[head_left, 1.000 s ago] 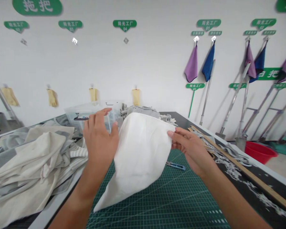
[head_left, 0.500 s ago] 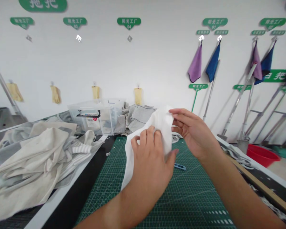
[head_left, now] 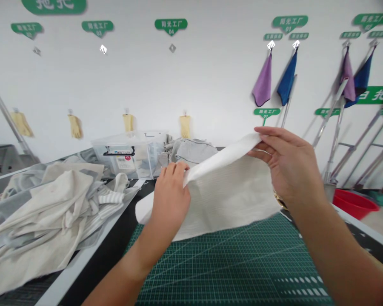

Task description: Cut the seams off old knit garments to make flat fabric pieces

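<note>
A white piece of fabric point(head_left: 230, 195) is stretched between my two hands, tilted up to the right, above the green cutting mat point(head_left: 230, 267). My left hand point(head_left: 172, 191) is closed around its upper edge at the left, and a loose end sticks out past the wrist. At the upper right corner, my right hand point(head_left: 284, 157) pinches the fabric between thumb and fingers. The cloth hangs from the folded top edge and covers part of the mat's far side.
Left of the mat lies a heap of beige and grey cloth pieces point(head_left: 57, 204). Behind stand a clear plastic box point(head_left: 124, 157) and a stack of grey cloths point(head_left: 194, 151). A red basin point(head_left: 354, 204) and mop poles point(head_left: 333, 136) are at the right by the wall.
My right hand has moved right and slightly up, and my left hand has moved left. The fabric, bunched before, is now spread wide between them. The blue cutter on the mat is now hidden.
</note>
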### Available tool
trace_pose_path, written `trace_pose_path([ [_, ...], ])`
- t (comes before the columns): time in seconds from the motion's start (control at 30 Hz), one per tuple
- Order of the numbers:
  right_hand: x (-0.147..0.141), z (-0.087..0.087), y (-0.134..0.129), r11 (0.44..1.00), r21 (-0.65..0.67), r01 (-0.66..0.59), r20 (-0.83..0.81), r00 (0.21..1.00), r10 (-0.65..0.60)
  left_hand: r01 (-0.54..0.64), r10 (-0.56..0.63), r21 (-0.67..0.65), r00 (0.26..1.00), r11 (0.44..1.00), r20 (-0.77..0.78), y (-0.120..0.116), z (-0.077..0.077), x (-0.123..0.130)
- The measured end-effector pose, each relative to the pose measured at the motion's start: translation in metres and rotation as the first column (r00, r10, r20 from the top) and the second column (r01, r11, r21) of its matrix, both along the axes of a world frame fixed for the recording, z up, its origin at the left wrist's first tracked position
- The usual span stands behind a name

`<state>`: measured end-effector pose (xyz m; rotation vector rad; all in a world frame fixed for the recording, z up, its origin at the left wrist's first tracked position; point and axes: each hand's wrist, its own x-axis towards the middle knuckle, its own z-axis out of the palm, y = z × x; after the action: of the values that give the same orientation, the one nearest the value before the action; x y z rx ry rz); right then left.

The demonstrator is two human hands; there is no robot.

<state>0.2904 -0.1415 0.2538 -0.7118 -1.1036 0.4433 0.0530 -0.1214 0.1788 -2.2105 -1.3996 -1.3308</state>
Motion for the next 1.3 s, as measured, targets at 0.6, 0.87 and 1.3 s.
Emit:
trace_pose_path([
  [0.6, 0.056, 0.01, 0.008, 0.958, 0.167, 0.234, -0.035, 0.972, -0.232, 0.546, -0.39, -0.387, 0.824, 0.743, 0.412, 0.017, -0.003, -0.08],
  [0.87, 0.087, -0.007, 0.014, 0.984, -0.115, 0.134, 0.008, 0.991, -0.134, 0.59, -0.344, -0.315, 0.741, 0.743, 0.576, 0.015, -0.008, -0.082],
  [1.3, 0.117, -0.016, -0.019, 0.743, -0.443, 0.502, 0.493, 0.829, -0.266, 0.627, -0.433, -0.429, 0.77, 0.65, 0.469, -0.01, 0.017, -0.093],
])
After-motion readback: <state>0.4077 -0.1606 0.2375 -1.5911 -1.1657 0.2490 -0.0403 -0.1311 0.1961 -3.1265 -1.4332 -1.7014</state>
